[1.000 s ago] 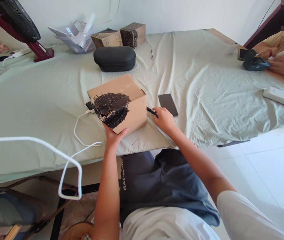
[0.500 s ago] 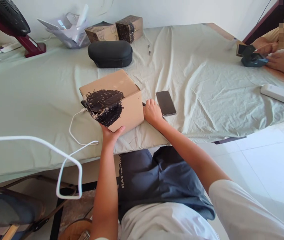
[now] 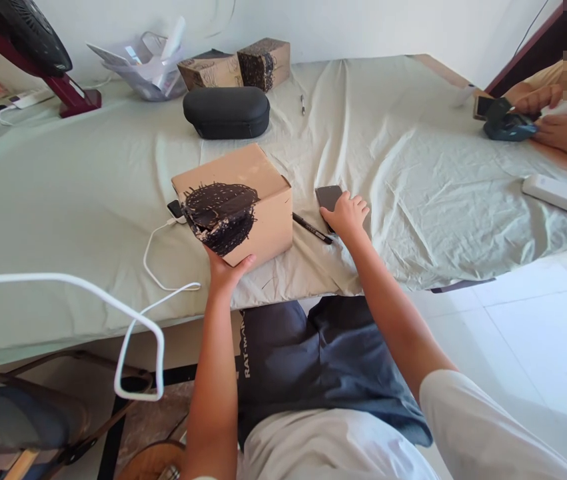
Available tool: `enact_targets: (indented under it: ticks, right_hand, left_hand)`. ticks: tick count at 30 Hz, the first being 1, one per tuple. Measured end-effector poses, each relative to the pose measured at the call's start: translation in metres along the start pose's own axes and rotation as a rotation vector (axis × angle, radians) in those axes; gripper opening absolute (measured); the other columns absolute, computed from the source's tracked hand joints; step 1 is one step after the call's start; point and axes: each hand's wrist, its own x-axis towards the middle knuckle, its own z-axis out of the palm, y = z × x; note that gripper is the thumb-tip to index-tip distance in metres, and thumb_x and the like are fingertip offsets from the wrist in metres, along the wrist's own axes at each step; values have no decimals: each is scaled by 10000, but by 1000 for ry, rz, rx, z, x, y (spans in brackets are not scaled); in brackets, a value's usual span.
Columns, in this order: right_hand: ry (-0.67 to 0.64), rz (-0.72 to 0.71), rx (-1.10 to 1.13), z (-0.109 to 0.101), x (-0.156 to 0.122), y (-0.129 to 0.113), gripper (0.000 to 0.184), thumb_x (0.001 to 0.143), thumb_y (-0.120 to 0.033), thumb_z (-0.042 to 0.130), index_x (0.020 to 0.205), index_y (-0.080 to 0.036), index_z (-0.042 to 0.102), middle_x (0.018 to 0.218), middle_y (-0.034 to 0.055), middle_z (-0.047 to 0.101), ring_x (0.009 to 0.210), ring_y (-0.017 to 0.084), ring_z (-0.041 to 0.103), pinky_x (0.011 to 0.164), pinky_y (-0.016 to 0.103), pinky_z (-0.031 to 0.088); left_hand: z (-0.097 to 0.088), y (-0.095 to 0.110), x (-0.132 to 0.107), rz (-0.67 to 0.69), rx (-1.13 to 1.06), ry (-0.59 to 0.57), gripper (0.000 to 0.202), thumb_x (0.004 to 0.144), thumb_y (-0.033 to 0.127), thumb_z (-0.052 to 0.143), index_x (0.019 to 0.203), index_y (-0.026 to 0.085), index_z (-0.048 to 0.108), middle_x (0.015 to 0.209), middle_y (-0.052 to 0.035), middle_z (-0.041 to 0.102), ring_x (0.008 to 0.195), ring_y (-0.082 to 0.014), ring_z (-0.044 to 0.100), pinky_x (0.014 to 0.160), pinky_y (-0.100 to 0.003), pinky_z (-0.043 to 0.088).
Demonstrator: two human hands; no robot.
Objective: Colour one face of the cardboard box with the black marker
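Note:
A brown cardboard box [image 3: 243, 193] with a black scribbled patch stands tilted on the sheet-covered table [image 3: 413, 153]. My left hand [image 3: 226, 270] grips the box's near bottom corner, thumb on its front face. My right hand [image 3: 347, 215] lies flat on a dark phone [image 3: 327, 197], fingers spread over its near half. A black marker pen [image 3: 312, 229] lies on the sheet between the box and my right hand, touched by neither.
A black hard case [image 3: 226, 112], two small marked boxes [image 3: 236, 65] and a plastic bag [image 3: 148, 63] sit at the back. A fan [image 3: 38, 47] stands far left. White cable [image 3: 163, 267] trails off the table. Another person's hands [image 3: 558, 120] work far right near a power strip [image 3: 558, 193].
My right hand let the marker lie by the box and moved right onto the phone, opening flat. The left hand has stayed on the box corner.

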Motion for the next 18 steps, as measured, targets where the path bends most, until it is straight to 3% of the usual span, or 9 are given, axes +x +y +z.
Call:
enact_targets:
  ticks: [4,7,9,11,15,18]
  right_hand:
    - [-70,-20,141,-4,12,7,668,756,-421,850,1246,-86,544,1298,279,597,1247,419,562,1066,569,447]
    - [-91,-80,330,-6,17,12,478,733,-384,832,1072,-164,577,1099,161,660,1088,343,619,989,523,528]
    - [-115,-106,561,-7,18,15,359,740,-399,801,949,-210,579,935,78,659,973,293,640,942,498,568]
    - [-164,-100,911,-9,14,16,352,764,-490,764,920,-233,583,855,35,653,909,264,663,885,470,607]
    - [-282,-56,1500,-27,-11,12,504,789,-689,707,1020,-252,609,922,53,720,967,298,734,790,473,660]
    - [-368,-197,1689,-55,-45,3,616,856,-801,594,1151,-263,640,1118,105,763,1147,342,730,806,539,668]
  left_hand:
    - [1,1,1,19,11,-4,1231,547,558,976,1522,175,330,1486,-268,582,1339,-379,646,1164,-575,507]
    - [2,4,1,16,9,-11,1275,541,592,974,1546,183,304,1476,-261,588,1335,-382,652,1157,-580,516]
    - [2,6,1,12,4,-17,1312,537,624,970,1572,207,279,1495,-250,572,1353,-380,643,1154,-576,522]
    - [3,9,0,9,-2,-35,1320,546,646,964,1587,231,266,1517,-242,556,1358,-372,641,1154,-572,525]
    - [3,11,-2,5,-2,-46,1297,574,655,954,1592,231,271,1498,-238,575,1359,-365,639,1187,-585,492]
    - [2,9,-2,4,14,-32,1285,566,658,958,1579,221,299,1475,-236,592,1367,-370,633,1205,-596,467]
